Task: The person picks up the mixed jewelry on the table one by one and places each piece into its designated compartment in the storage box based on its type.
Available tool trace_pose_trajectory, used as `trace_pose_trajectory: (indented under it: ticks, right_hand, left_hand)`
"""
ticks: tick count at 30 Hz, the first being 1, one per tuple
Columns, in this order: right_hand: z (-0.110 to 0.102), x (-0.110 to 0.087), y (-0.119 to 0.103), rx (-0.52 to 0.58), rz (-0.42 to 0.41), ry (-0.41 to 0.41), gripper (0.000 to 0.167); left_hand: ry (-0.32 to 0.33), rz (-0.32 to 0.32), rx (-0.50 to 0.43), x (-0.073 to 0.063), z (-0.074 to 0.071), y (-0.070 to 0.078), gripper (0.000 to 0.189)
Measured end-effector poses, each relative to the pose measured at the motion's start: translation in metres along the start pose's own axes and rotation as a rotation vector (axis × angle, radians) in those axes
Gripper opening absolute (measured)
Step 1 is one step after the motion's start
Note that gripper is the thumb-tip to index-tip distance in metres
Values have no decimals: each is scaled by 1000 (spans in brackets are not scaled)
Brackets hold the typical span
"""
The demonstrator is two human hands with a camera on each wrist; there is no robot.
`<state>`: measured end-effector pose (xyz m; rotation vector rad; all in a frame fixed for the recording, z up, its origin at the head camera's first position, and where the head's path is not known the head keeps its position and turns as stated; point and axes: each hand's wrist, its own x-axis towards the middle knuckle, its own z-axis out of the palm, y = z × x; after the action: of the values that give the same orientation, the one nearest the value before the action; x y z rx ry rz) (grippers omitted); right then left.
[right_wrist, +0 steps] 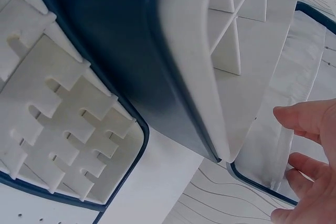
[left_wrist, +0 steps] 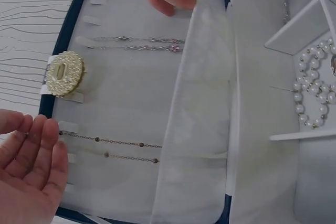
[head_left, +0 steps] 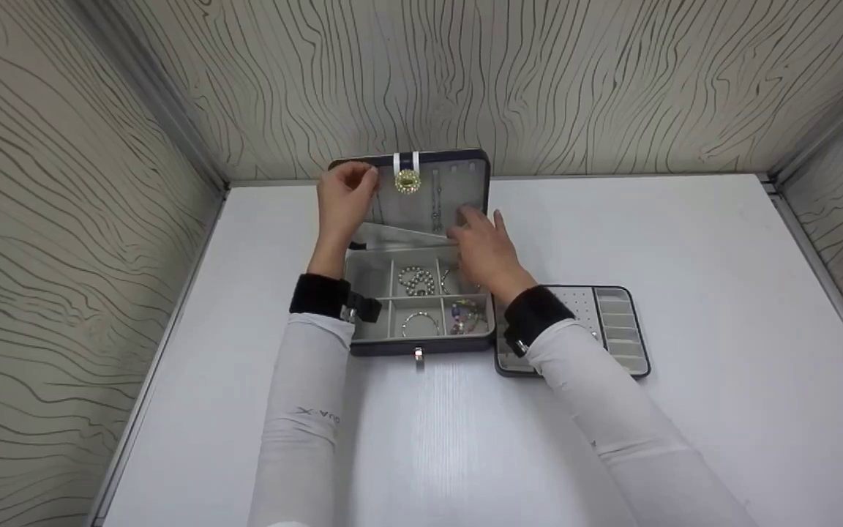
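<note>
A jewelry box [head_left: 421, 344] stands open, its lid [left_wrist: 128, 93] upright at the back. My left hand [head_left: 347, 197] is at the lid's top left edge. There its thumb and fingertips pinch the end of a fine gold chain necklace [left_wrist: 118, 141] with dark beads, by the small hooks. My right hand [head_left: 489, 249] has curled fingers at the upper edge of the pale fabric pocket [left_wrist: 197, 108], drawing its right end off the lid. Silver chain necklaces [left_wrist: 136, 43] hang from other hooks, lower ends behind the pocket. A gold round clasp ornament [head_left: 407, 181] sits mid-edge.
Compartments of the box hold a pearl bracelet [head_left: 416, 280], a thin bangle [head_left: 420, 322] and colored beaded bracelets [head_left: 467, 316]. To the right lies a separate tray [head_left: 620, 329] with slots, partly under my right forearm. The patterned wall [head_left: 575, 95] rises behind the white table [head_left: 685, 241].
</note>
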<state>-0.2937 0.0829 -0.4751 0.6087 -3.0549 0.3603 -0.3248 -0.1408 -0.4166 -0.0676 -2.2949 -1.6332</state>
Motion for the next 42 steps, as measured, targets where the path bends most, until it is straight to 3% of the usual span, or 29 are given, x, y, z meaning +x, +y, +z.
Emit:
trace_pose_trajectory:
  ticks: [7, 15, 24, 34, 42]
  right_hand:
    - [0, 0, 0, -4, 1, 3, 39]
    - [1, 0, 1, 1, -16, 13, 39]
    - [2, 0, 2, 15, -14, 16, 38]
    - [3, 1, 2, 22, -12, 17, 40]
    - [4, 1, 3, 29, -18, 6, 43]
  left_hand:
    - [6, 49, 100, -3, 2, -4, 17]
    - [98, 125, 206, -9, 15, -6, 21]
    - [59, 197, 387, -16, 30, -9, 25]
    - [39, 196, 448, -17, 29, -12, 31]
    - [35, 186, 418, -19, 25, -12, 34]
